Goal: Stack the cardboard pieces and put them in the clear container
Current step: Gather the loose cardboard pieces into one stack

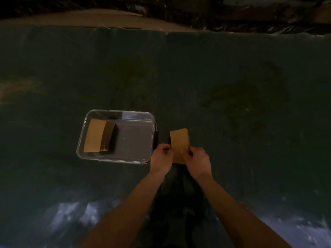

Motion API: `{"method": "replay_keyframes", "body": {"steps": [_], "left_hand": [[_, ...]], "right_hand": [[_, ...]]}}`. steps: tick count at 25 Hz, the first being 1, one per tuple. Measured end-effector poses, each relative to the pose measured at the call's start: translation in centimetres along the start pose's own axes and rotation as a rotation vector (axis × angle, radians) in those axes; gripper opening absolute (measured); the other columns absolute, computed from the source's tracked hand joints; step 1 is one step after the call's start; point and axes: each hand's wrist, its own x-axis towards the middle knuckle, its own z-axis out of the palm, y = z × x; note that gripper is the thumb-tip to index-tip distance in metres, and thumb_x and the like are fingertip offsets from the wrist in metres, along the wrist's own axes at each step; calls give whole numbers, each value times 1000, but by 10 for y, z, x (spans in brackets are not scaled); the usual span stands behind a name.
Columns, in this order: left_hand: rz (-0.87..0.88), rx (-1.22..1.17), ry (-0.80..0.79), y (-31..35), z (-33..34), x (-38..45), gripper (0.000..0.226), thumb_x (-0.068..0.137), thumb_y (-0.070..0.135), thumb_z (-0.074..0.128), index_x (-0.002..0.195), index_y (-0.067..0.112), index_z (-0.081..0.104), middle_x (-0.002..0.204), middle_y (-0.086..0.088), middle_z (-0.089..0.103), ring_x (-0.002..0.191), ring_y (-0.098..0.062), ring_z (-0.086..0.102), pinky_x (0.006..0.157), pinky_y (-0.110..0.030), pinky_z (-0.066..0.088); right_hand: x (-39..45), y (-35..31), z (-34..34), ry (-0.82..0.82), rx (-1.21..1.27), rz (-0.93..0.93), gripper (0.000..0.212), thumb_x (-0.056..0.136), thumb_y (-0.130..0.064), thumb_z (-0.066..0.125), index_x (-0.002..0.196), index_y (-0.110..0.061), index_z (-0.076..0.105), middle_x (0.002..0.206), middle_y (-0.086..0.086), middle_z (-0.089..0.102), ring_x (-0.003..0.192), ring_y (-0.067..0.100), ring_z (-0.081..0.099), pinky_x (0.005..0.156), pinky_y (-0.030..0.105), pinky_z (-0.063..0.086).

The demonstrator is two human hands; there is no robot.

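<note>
Holding a tan, round-cornered cardboard stack (179,144) between them, the left hand (160,158) and right hand (197,160) pinch its near side edges, fingers curled closed on it. The stack sits just right of the clear rectangular plastic container (117,112), over the dark green table surface (232,77). Inside the container, at its left end, leans another tan cardboard stack (95,136).
</note>
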Motion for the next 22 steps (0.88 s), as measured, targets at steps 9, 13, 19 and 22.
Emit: {"method": "replay_keyframes", "body": {"steps": [9,13,19,22], "left_hand": [[179,200,82,-8,8,12,20,97,20,56,114,14,63,94,5,62,88,-13,62,74,-25,45],[132,147,58,-6,6,12,27,96,26,57,121,16,60,104,4,63,91,-12,60,78,-26,47],[74,163,-3,2,7,18,24,93,32,58,103,11,66,91,1,67,85,-17,64,66,-28,43],[17,120,-48,5,9,22,19,92,28,59,99,13,68,86,0,65,84,-18,61,68,-30,45]], "right_hand": [[1,5,14,80,-204,3,46,94,-54,47,117,-16,61,116,6,56,103,27,59,71,36,49],[1,7,14,61,-50,92,62,90,-56,53,139,-18,48,137,7,47,124,27,48,88,41,49],[20,2,4,-50,214,181,64,84,-41,69,136,-10,48,128,12,58,114,27,57,87,33,47],[28,-2,0,-126,301,248,67,80,-35,75,135,-7,50,127,11,61,115,27,59,87,34,50]]}}
